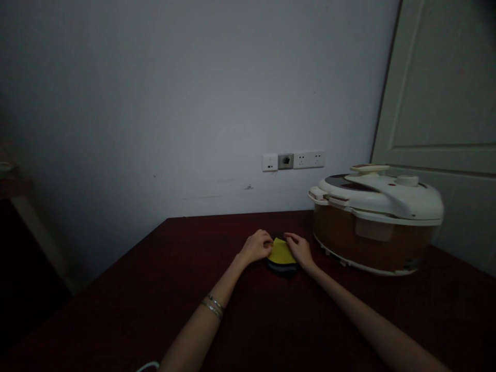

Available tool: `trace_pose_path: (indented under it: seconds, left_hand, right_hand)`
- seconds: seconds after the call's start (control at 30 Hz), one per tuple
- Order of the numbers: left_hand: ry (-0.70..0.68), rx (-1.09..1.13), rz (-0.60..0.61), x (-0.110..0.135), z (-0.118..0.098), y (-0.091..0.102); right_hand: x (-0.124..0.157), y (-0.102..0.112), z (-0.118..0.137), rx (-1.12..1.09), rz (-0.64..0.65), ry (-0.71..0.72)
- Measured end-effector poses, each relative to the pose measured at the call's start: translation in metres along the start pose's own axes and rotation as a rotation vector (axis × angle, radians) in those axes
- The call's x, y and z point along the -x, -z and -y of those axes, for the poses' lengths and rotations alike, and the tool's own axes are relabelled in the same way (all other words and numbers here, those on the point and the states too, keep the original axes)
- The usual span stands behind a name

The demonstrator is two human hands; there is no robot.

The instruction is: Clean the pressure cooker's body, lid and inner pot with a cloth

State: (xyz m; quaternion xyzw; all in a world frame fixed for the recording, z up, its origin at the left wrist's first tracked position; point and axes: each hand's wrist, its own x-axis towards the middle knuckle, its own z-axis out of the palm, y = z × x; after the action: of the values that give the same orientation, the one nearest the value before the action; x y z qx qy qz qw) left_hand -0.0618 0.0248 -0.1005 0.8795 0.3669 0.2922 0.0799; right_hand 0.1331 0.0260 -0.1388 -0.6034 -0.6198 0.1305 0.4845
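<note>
A small yellow cloth piece lies on the dark red table between my hands. Dark and grey curved layers show under its near edge; whether they are joined to it I cannot tell. My left hand is closed at the left edge of the yellow cloth, fingers bent and pressed together. Against its right side is my right hand, fingers curled toward the top corner, the thumb mostly hidden. Bracelets circle my left wrist.
A large white and brown electric cooker stands on the table to the right of my hands. Wall sockets sit above the table's back edge. A pale panelled door is at the right. Part of a white cord shows at the bottom.
</note>
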Motion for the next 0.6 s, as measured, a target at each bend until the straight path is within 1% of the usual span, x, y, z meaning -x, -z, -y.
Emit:
trace_pose_path:
  seconds: [0.03,0.1,0.17,0.2,0.23,0.3,0.4,0.5,0.6]
  left_hand:
    - [-0.009,-0.02,0.056,-0.001,-0.005,0.005]
    - [-0.011,-0.05,0.243,-0.004,-0.012,0.013]
    - [-0.042,-0.064,0.424,-0.006,-0.017,0.016]
    - [-0.061,-0.072,0.48,-0.007,-0.019,0.016]
    - [-0.077,-0.082,0.508,-0.008,-0.02,0.016]
    - [-0.086,-0.111,0.512,-0.007,-0.023,0.014]
    - [-0.052,-0.159,0.465,-0.004,-0.029,0.014]
    - [-0.003,-0.181,0.417,0.002,-0.032,0.019]
    - [0.038,-0.12,0.372,0.012,-0.028,0.027]
  right_hand:
    - [-0.002,0.001,-0.002,-0.027,-0.034,-0.018]
    - [-0.004,0.002,-0.006,-0.074,-0.086,-0.045]
    - [-0.005,0.003,-0.009,-0.107,-0.121,-0.063]
    - [-0.006,0.003,-0.01,-0.118,-0.133,-0.069]
    - [-0.006,0.003,-0.01,-0.125,-0.14,-0.073]
    - [-0.005,0.003,-0.01,-0.131,-0.144,-0.078]
    - [-0.004,0.003,-0.007,-0.122,-0.124,-0.072]
    - [0.0,0.004,-0.002,-0.107,-0.085,-0.042]
    - [0.006,0.004,0.007,-0.109,-0.034,0.024]
